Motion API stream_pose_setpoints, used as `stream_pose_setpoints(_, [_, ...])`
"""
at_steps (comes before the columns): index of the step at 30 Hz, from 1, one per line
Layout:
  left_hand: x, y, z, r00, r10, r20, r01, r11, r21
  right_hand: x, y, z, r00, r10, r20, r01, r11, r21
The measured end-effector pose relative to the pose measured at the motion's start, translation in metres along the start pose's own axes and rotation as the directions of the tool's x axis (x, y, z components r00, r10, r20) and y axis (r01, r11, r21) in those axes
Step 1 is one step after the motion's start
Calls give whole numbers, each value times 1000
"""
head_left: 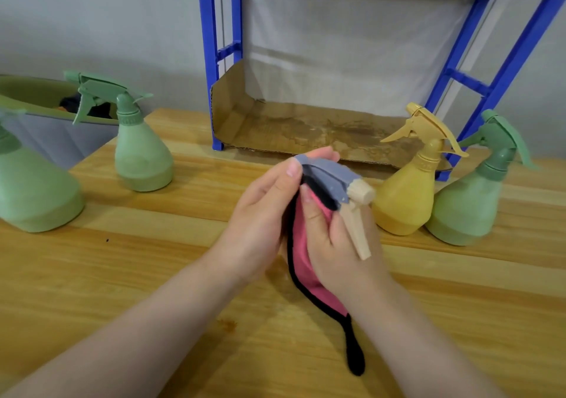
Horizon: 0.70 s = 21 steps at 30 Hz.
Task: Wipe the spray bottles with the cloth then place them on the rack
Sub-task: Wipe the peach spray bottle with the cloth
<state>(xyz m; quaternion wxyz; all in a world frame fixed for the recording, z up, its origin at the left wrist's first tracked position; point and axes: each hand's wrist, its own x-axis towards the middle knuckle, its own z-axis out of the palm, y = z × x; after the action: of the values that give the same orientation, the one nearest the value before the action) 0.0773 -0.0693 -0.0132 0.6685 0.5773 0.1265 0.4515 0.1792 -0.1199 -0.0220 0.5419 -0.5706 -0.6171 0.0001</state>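
My head camera looks down on a varnished pine tabletop [153, 275] with long grain lines, set against a plain grey wall. At twelve o'clock stands one blue metal rack [208, 60], its bottom shelf lined with stained brown cardboard [306, 128].

I count five spray bottles, all matte plastic with pear-shaped bodies. Two pale green bottles sit at nine and ten o'clock: the nearer one [33, 189] is cut off by the frame edge, the farther one [141, 152] is whole. At two o'clock one yellow bottle [407, 192] stands touching a third green bottle [468, 201]. The fifth, with a grey-blue spray head and beige trigger [333, 186], is in my hands at the centre; its body is hidden.

My left hand [263, 214] curls round the back of the head, thumb on top. My right hand [333, 244] pinches one pink cloth with black trim [306, 272] against the bottle, the cloth's tail trailing toward six o'clock.

One olive-rimmed tub [36, 97] sits at ten o'clock.
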Motion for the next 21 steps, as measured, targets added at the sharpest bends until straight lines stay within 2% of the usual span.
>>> stream_pose_setpoints(4, [3, 7, -3, 995, -37, -88, 29, 996, -90, 0, -7, 3, 987, -1, 162, 13, 997, -71])
stream_pose_setpoints(11, [10, 13, -10, 975, -129, -183, 82, 967, -241, -1, 9, 4, 964, 79, 253, -51, 992, -114])
stream_pose_setpoints(17, [19, 18, -26, 953, -179, -243, 74, 919, -386, 0, 17, 1, 940, 119, 319, -128, 992, 8])
stream_pose_setpoints(21, [26, 21, -40, 935, -201, -293, 6, 833, -554, 1, 20, -3, 908, 169, 384, -208, 976, 61])
